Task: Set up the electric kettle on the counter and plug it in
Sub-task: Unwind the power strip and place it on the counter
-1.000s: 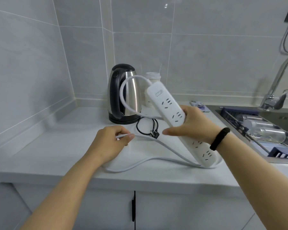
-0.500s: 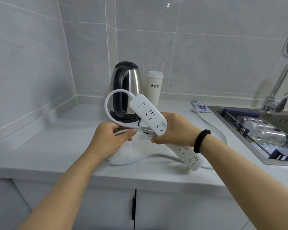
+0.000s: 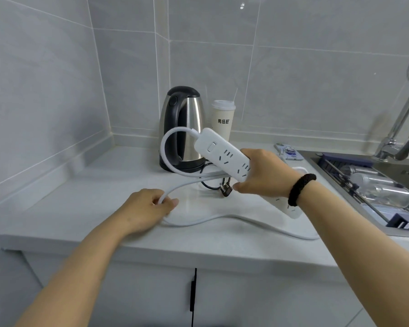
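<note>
Head view: the right hand point(image 3: 263, 175), arm reaching in from the lower right, grips a white power strip point(image 3: 224, 155) at its middle and holds it tilted above the counter point(image 3: 57, 208). The left hand point(image 3: 149, 208) rests low on the counter, fingers curled round the strip's white cord point(image 3: 222, 217). The kettle point(image 3: 183, 128) stands on its base in the corner, its black plug point(image 3: 226, 191) lying loose just before it.

Your left hand point(image 3: 149, 206) is resting low with its fingers curling closed around a grip. Your right hand point(image 3: 261, 175) is reaching forward, raised, fingers wrapping its hold.
</note>
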Available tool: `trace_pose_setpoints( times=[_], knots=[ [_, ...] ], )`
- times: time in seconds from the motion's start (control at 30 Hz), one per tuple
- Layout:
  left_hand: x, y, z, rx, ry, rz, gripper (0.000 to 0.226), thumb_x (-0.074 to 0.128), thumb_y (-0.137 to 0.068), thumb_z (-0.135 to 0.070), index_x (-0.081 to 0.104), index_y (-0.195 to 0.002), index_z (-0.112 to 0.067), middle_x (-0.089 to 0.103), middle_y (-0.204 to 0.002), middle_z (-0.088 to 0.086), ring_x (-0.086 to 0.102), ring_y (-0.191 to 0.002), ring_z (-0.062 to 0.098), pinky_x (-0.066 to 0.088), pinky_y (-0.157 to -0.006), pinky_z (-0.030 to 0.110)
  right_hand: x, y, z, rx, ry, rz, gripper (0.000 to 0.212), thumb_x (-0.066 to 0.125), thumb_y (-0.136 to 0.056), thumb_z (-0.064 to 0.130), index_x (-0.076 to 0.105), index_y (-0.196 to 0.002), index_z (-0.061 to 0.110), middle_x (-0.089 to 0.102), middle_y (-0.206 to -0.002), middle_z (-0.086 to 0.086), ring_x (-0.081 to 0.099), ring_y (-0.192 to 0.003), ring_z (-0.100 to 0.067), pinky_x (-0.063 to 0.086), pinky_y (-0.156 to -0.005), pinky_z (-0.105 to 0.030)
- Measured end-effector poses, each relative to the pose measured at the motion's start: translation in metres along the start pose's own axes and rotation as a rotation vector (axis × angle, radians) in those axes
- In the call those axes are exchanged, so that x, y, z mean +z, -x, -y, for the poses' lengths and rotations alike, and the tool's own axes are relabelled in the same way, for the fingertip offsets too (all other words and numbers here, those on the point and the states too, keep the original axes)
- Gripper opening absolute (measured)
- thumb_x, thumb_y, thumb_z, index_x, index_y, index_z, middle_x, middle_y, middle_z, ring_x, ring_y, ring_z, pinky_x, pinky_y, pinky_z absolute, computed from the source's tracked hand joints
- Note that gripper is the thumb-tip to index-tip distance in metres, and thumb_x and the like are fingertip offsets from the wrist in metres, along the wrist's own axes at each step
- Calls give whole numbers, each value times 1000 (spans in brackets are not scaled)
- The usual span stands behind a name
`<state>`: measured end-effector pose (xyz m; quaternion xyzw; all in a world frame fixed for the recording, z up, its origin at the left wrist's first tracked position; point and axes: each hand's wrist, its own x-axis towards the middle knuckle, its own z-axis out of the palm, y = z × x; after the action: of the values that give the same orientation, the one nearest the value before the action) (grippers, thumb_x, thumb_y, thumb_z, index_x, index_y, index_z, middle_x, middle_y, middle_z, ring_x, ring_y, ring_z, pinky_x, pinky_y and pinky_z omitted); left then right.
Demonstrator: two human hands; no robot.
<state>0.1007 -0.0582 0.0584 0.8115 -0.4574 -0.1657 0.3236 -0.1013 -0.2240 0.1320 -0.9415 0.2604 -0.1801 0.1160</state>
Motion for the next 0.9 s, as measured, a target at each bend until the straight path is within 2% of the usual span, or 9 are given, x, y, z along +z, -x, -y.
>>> trace_pose_setpoints(
  times=[0.07,0.13,0.2,0.33,0.4,0.57,0.73,0.9],
  knots=[
    [-2,0,-2,-39,81,92,33,61,-88,-43,69,-81,-12,74,-81,8,66,-61,19,52,-63,30,0,1,0,1,54,51,29,78,-71,25,55,-87,18,54,-70,10,51,-61,-8,38,-45,-11],
    [-3,1,-6,-77,251,131,30,68,-86,-32,68,-85,-2,73,-80,15,66,-55,22,52,-51,26,4,0,-1,19,86,113,33,81,-68,31,55,-85,20,55,-70,10,52,-61,-7,36,-46,-12],
    [-6,2,-8,-104,376,109,23,76,-80,-19,68,-85,3,73,-76,17,69,-58,23,53,-51,22,7,0,-5,52,83,168,35,83,-66,34,54,-80,22,56,-70,10,53,-60,-4,38,-49,-18],
    [-6,3,-4,-91,561,7,22,78,-74,-3,67,-93,2,73,-76,20,72,-65,20,57,-58,20,6,-5,-13,112,13,235,35,85,-65,33,53,-74,24,59,-67,10,54,-51,-3,41,-48,-17],
    [-5,3,-4,-55,654,-66,23,76,-76,-3,67,-97,-2,74,-77,18,70,-63,16,56,-58,19,6,-8,-15,119,-35,262,33,85,-65,30,55,-76,24,60,-67,10,55,-48,-2,43,-47,-16],
    [-3,-1,-13,56,841,-268,18,73,-79,-19,69,-94,-11,75,-78,8,65,-59,7,53,-57,15,10,-15,-19,139,-115,289,43,88,-60,39,60,-86,21,68,-78,6,64,-66,-12,50,-60,-23],
    [-4,-12,-23,178,825,-381,11,69,-85,-20,72,-94,-14,71,-69,-2,55,-55,5,49,-59,16,29,-15,-14,137,-133,383,62,84,-44,56,62,-93,26,73,-90,3,70,-83,-18,58,-80,-39],
    [1,-19,-23,198,800,-460,14,65,-90,-20,72,-98,-12,68,-66,-9,49,-53,3,47,-59,13,34,-14,-12,159,-192,396,65,86,-46,51,63,-95,15,75,-88,-2,70,-84,-22,56,-85,-43]
  ],
)
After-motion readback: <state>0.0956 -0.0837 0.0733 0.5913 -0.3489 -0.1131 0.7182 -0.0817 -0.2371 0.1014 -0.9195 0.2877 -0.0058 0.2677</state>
